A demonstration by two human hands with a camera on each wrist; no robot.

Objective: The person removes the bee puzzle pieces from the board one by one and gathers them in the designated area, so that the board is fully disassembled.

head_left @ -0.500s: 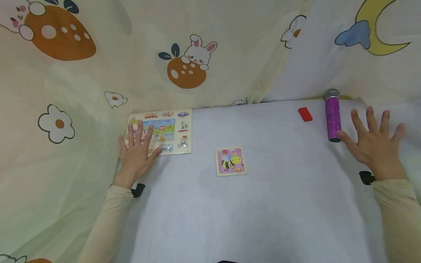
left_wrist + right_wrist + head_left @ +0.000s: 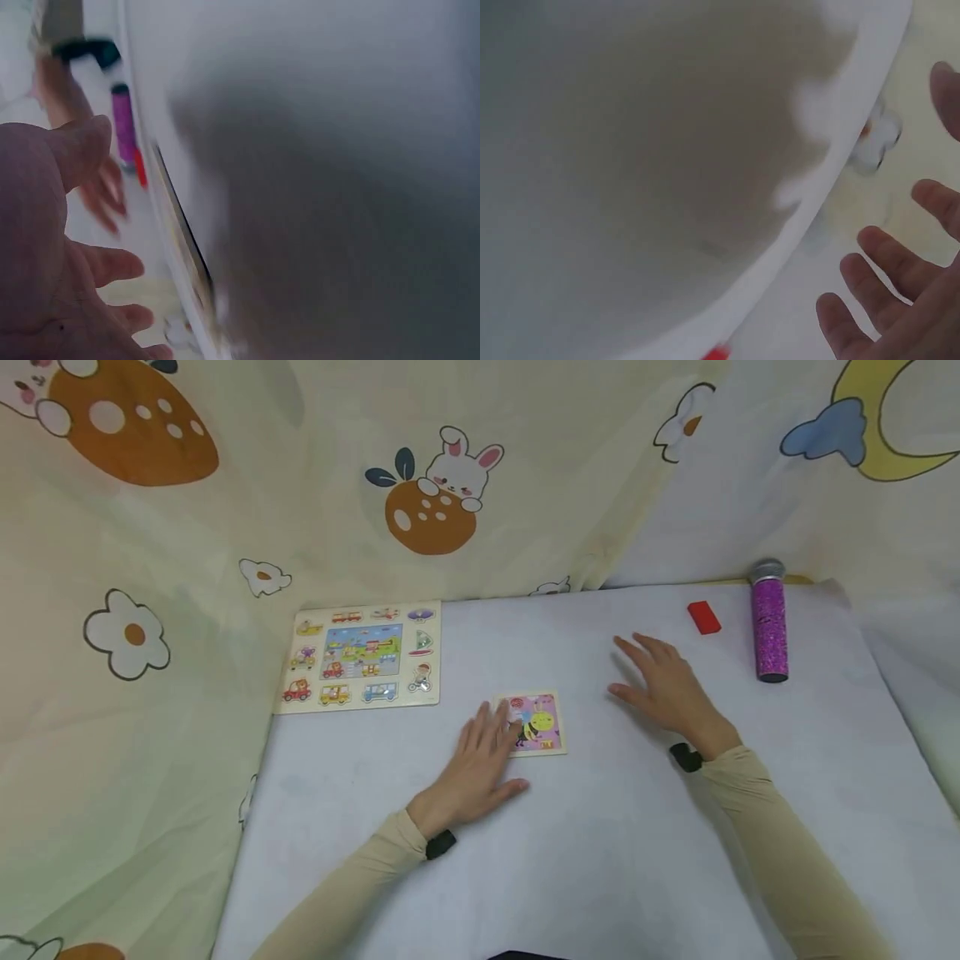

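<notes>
My left hand point(image 2: 468, 772) reaches in from the lower left, its fingers extended over the left side of a small square bee puzzle point(image 2: 542, 724) and hiding part of the picture. In the left wrist view the thumb point(image 2: 86, 150) and fingertips stand apart with nothing between them. To the right of the puzzle, my right hand point(image 2: 671, 693) is over the white table, fingers spread and pointing up and left. The right wrist view shows those fingers point(image 2: 889, 277) relaxed and holding nothing.
A vehicle puzzle board point(image 2: 431, 685) lies at the back left of the white table point(image 2: 600, 860). A red block point(image 2: 704, 617) and a glittery purple tube point(image 2: 769, 627) with a silver cap are at the back right. A printed curtain point(image 2: 315, 510) hangs behind.
Both hands have moved inward: the left from over the vehicle board to the bee puzzle, the right leftward from beside the purple tube. The head view has shifted slightly.
</notes>
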